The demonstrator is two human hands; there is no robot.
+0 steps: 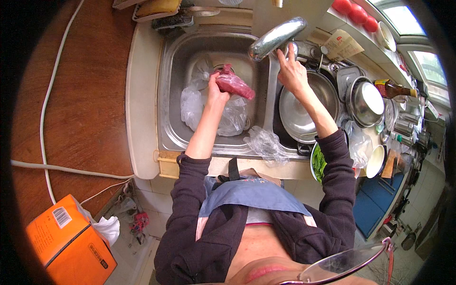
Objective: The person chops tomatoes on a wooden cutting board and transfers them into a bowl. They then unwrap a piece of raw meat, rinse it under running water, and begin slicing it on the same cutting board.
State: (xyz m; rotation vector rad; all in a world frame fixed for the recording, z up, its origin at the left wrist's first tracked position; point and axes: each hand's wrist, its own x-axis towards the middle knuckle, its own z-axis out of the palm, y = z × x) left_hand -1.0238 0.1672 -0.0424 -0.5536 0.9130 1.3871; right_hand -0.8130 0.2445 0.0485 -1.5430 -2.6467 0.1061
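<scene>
A piece of raw red meat (235, 83) is gripped in my left hand (218, 91), above the left basin of the stainless steel sink (171, 107). Beneath it, crumpled clear plastic bags (192, 107) lie on the basin floor. My right hand (294, 73) reaches up to the chrome faucet (279, 37), its index and middle fingers stretched out at the faucet's base. Whether those fingertips press on the handle I cannot tell. Below that forearm a wide metal pan (306, 110) sits in the right basin.
Another crumpled plastic bag (267, 144) lies on the sink's front rim. A bowl of green leaves (318, 164) stands by my right sleeve. Farther right are nested metal bowls (367, 99) and a brown glass bottle (393, 89). An orange tissue box (71, 242) is at lower left.
</scene>
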